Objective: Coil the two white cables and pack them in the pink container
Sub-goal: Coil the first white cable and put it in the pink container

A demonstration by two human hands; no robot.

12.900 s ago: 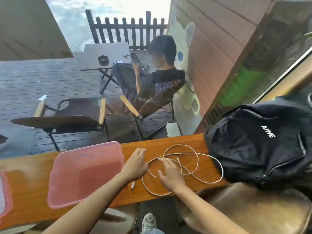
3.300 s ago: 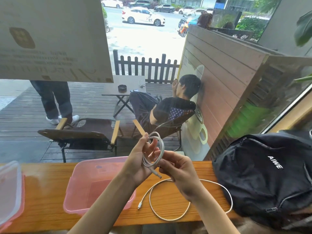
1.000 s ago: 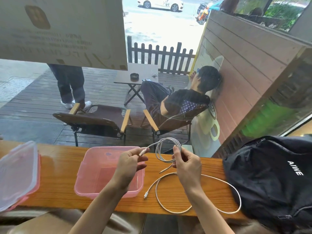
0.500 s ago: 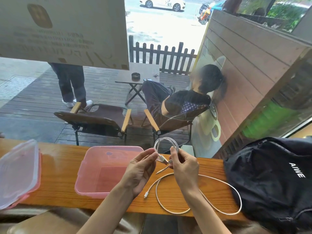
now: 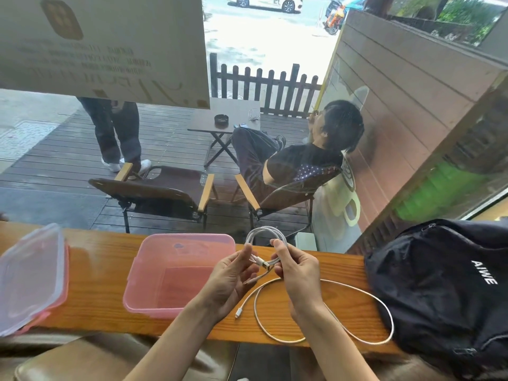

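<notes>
A small coil of white cable (image 5: 265,234) is held up above the wooden counter (image 5: 101,259), pinched between both hands. My right hand (image 5: 298,273) grips the bundle at its right side. My left hand (image 5: 231,276) holds the cable's plug end against the coil, fingers closed on it. The second white cable (image 5: 365,294) lies loose in a wide loop on the counter under my right wrist, its connector near the front edge. The open pink container (image 5: 176,273) stands just left of my left hand, with nothing visible inside.
The container's clear lid (image 5: 30,276) rests at the far left of the counter. A black backpack (image 5: 445,284) fills the right end, touching the loose cable's loop. Beyond the window are chairs, a seated person and a standing person.
My left hand has come in from the container's side to meet my right hand, bringing the cable's plug end against the coil. The loose cable and container have not moved.
</notes>
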